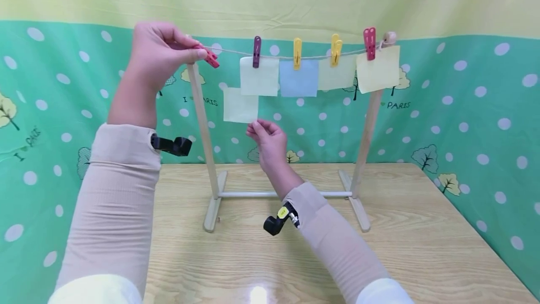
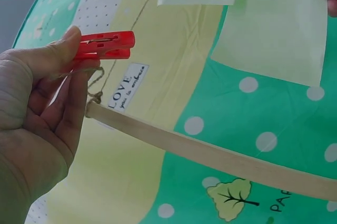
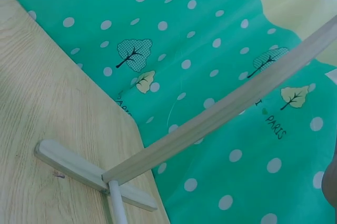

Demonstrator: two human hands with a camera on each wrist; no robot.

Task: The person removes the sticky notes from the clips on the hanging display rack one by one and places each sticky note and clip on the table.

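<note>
My left hand (image 1: 158, 53) pinches a red clothespin (image 1: 209, 56) by the string's left end, above the wooden post. In the left wrist view the clothespin (image 2: 118, 45) sits between thumb and fingers, its tips pointing away from the hand. Lower down, my right hand (image 1: 270, 142) pinches a pale square of paper (image 1: 239, 107) at its bottom right corner. That square overlaps a pale sheet (image 1: 259, 79) hung from the string by a purple clothespin (image 1: 257, 50). Only a sliver of the right hand shows in the right wrist view.
Along the string hang a blue sheet (image 1: 298, 79) and a pale green one (image 1: 337, 73) under yellow clothespins, and a cream sheet (image 1: 379, 70) under a red clothespin (image 1: 369, 43). The wooden stand (image 1: 367, 140) rests on the table (image 1: 236, 257), before a polka-dot cloth (image 1: 468, 121).
</note>
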